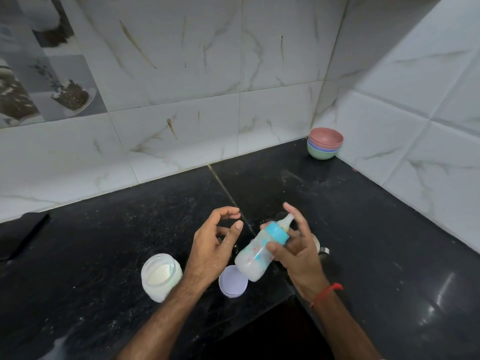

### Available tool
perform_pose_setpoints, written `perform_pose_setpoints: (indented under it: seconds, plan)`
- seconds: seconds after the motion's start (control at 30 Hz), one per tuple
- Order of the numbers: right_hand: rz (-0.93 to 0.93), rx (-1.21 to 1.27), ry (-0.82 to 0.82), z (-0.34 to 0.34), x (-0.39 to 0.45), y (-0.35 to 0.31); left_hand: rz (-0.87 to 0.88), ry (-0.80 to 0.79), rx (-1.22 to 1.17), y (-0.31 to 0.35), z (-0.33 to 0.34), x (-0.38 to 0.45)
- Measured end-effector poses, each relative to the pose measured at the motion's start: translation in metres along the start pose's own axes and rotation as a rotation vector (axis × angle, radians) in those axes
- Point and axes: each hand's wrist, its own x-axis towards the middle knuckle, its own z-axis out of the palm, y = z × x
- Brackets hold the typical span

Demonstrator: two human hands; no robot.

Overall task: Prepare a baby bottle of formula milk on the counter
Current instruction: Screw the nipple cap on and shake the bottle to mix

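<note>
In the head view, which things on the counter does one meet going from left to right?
Dark flat object at the left edge → open jar of white powder → lilac lid → baby bottle, held tilted in the right hand → stack of coloured bowls in the far corner.

— What surrounds the table [376,229]?
— White marble-veined wall tiles [181,74] meet in a corner; a picture tile [39,74] sits far left.
— The surface?
— Glossy black speckled stone, with light glinting.
</note>
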Motion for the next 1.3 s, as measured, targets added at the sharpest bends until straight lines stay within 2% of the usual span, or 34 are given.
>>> perform_pose_setpoints:
  seconds: [0.03,0.13,0.17,0.2,0.27,0.37,0.4,0.57,0.87,1.03,1.3]
  plan:
    - [-0.033,0.099,0.051,0.002,0.000,-0.001,0.000,0.000,-0.006,0.001,0.000,0.000]
    - [-0.117,0.510,0.439,-0.010,0.014,-0.006,0.002,0.015,-0.016,0.000,-0.003,0.000]
    - [-0.124,0.562,0.493,-0.015,0.019,-0.007,0.003,0.018,-0.013,-0.001,-0.003,0.000]
    - [-0.120,0.556,0.487,-0.016,0.020,-0.006,0.002,0.018,-0.012,-0.001,-0.004,0.000]
    - [-0.068,0.380,0.365,-0.013,0.015,-0.007,-0.001,0.013,-0.009,-0.001,-0.005,0.000]
    - [0.022,-0.083,-0.026,-0.001,0.004,-0.006,0.008,0.002,0.009,-0.002,-0.003,0.000]
    - [0.030,-0.149,-0.071,0.002,0.003,-0.004,0.012,0.000,0.013,-0.001,-0.002,0.001]
    - [0.011,-0.152,0.076,0.003,0.011,-0.001,0.013,0.000,0.022,-0.002,-0.003,-0.002]
    - [0.020,-0.415,0.049,0.003,0.060,0.018,-0.014,0.022,0.010,-0.010,-0.012,-0.005]
    - [-0.007,-0.605,0.116,0.005,0.108,0.042,-0.035,0.083,0.021,-0.017,-0.029,-0.008]
    - [0.105,-0.810,0.122,-0.003,0.144,0.089,-0.070,0.178,0.016,-0.031,-0.062,-0.018]
